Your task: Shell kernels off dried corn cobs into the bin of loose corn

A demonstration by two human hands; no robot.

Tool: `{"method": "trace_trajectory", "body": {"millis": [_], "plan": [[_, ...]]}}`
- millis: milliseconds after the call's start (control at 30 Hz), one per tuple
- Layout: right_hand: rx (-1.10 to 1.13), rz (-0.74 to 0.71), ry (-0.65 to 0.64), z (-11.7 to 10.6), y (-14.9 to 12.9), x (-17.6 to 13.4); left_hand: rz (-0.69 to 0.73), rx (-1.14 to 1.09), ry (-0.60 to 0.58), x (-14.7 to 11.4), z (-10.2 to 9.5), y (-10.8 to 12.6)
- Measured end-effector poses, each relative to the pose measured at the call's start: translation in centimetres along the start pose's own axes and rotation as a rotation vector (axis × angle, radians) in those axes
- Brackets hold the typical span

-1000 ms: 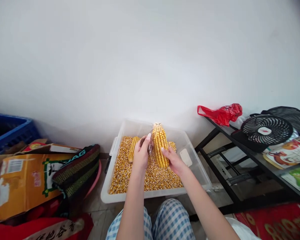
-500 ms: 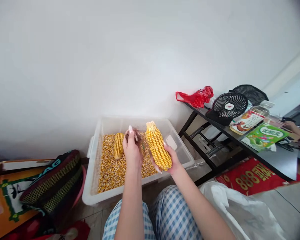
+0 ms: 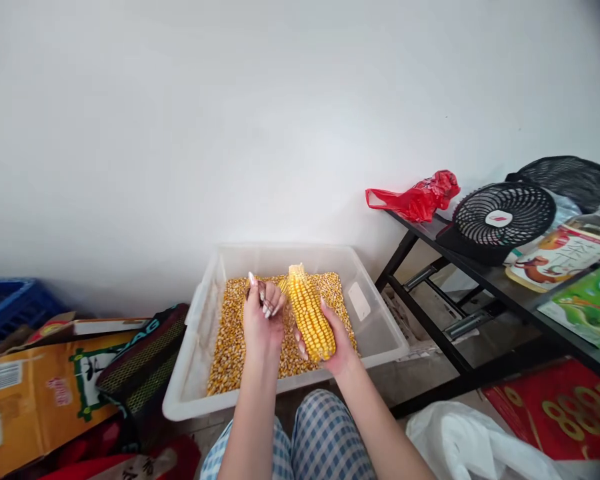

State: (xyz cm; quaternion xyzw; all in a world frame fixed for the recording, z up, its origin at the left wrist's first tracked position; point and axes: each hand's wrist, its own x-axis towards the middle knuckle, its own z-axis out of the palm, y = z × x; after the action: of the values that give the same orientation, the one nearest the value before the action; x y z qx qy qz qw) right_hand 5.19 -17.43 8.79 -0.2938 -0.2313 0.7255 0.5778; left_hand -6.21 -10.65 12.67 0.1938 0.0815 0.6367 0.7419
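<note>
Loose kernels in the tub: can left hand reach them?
Probably yes: the left hand is over the open tub and nothing shows between it and the loose kernels, though its fingers curl around a dark scrap.

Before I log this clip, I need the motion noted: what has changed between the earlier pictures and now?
The left hand has drawn leftward from the corn cob, dark strands in its fingers. The cob's top leans further left, and the right hand now cups its lower end. Neither hold was visibly let go. The loose kernels remain in the bin.
</note>
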Motion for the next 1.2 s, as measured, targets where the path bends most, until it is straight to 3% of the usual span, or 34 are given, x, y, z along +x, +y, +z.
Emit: {"method": "trace_trajectory", "body": {"millis": [167, 233, 367, 433, 500, 567, 633, 833, 967, 1067, 1200], "plan": [[0.069, -0.1, -0.053, -0.7, -2.0, 1.5, -0.177, 0.401, -0.098, -0.1, 0.3, -1.3], [0.041, -0.126, -0.035, -0.9, -2.7, 1.9, -0.123, 0.661, -0.087, -0.2, 0.7, -1.9], [-0.018, -0.248, 0.053, -0.8, -3.7, 2.0, 0.171, 1.269, -0.07, -0.6, 2.1, -2.1], [-0.052, -0.3, 0.089, -0.8, -4.3, 1.7, 0.172, 1.508, -0.137, -0.6, 2.7, -1.8], [-0.099, -0.326, 0.098, -1.1, -4.9, 1.4, 0.071, 1.657, -0.255, -0.6, 2.9, -1.4], [-0.133, -0.332, 0.072, -1.6, -5.5, 1.0, -0.039, 1.672, -0.346, -0.7, 3.0, -1.3], [-0.14, -0.329, 0.043, -2.1, -5.9, 0.7, -0.052, 1.58, -0.336, -1.0, 3.2, -1.4], [-0.102, -0.217, -0.081, -2.4, -5.5, -0.9, 0.261, 1.086, -0.031, -2.7, 4.5, -2.9], [-0.116, -0.166, -0.141, -2.0, -4.6, -2.1, 0.252, 0.762, 0.063, -3.4, 5.1, -3.5], [-0.109, -0.215, -0.073, -1.5, -3.9, -2.5, 0.261, 0.768, 0.06, -3.5, 5.4, -3.4], [-0.115, -0.344, 0.03, -0.7, -3.2, -2.2, 0.246, 0.971, 0.029, -3.2, 5.1, -3.0]]}}
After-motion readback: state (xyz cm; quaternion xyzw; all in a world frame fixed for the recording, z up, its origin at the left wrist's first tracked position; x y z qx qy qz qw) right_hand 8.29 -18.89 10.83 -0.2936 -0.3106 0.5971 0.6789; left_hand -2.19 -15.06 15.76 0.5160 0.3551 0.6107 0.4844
